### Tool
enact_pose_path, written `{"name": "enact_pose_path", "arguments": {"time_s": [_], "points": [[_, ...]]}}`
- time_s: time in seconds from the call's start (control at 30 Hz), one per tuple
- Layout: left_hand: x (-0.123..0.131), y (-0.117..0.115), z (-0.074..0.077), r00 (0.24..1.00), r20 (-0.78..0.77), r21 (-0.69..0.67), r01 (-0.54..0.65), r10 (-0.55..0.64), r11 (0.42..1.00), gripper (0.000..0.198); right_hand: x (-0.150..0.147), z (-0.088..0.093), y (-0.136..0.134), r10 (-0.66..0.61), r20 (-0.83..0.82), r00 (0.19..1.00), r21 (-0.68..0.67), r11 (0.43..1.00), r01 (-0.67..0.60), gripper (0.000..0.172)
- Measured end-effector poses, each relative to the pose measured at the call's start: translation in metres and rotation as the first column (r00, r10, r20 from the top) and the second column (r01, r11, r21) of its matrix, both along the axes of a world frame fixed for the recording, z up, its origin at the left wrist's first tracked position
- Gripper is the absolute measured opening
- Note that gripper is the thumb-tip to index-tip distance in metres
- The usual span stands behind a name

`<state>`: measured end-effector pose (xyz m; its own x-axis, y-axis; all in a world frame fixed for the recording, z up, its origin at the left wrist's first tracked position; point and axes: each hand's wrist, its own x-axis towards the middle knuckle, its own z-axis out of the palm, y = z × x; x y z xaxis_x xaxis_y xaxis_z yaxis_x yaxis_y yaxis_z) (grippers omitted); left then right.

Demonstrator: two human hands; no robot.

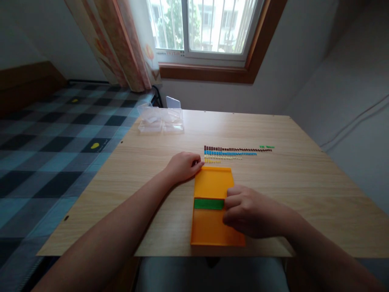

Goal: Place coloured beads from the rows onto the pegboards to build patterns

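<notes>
A bed with checked cover is at the left of the frame, and a window at the top. Clear plastic boxes stand on the surface in the upper left, well apart from the hands. Right of centre lie a brown row, a blue row, a whitish row and a yellow row of small pieces. The orange box lies at lower centre, with green material across its middle. The left hand, loosely curled, is at its upper left corner; the right hand, fingers bent, covers part of its right edge. I cannot tell if either hand pinches something.
</notes>
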<state>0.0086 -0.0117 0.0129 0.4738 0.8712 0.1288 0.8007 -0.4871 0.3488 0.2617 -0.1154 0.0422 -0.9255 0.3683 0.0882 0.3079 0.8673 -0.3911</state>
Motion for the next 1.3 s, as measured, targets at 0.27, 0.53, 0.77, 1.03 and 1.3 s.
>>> {"name": "enact_pose_path", "arguments": {"time_s": [0.27, 0.53, 0.77, 1.03, 1.3], "points": [[0.0002, -0.0011, 0.0021, 1.000, -0.014, -0.025, 0.004, -0.005, 1.000, 0.031, 0.0038, 0.0012, 0.0051, -0.042, 0.081, 0.996, -0.065, 0.997, 0.047, 0.015], [-0.0003, -0.0017, 0.0031, 1.000, -0.024, -0.014, 0.012, -0.012, 1.000, 0.030, 0.0039, 0.0009, 0.0062, -0.061, 0.075, 0.995, -0.073, 0.995, 0.067, 0.014], [-0.0010, -0.0022, 0.0034, 1.000, -0.005, -0.025, 0.018, -0.018, 1.000, 0.028, 0.0037, 0.0016, 0.0056, -0.050, 0.102, 0.994, -0.110, 0.992, 0.061, 0.014], [-0.0017, -0.0010, 0.0028, 1.000, -0.022, -0.024, 0.001, -0.001, 1.000, 0.029, 0.0082, 0.0016, 0.0076, -0.044, 0.075, 0.996, -0.143, 0.988, 0.054, 0.009], [-0.0023, -0.0012, 0.0026, 1.000, -0.008, -0.035, 0.011, -0.011, 0.999, 0.030, 0.0089, 0.0005, 0.0099, -0.029, 0.054, 0.998, -0.119, 0.992, 0.035, 0.008]]}}
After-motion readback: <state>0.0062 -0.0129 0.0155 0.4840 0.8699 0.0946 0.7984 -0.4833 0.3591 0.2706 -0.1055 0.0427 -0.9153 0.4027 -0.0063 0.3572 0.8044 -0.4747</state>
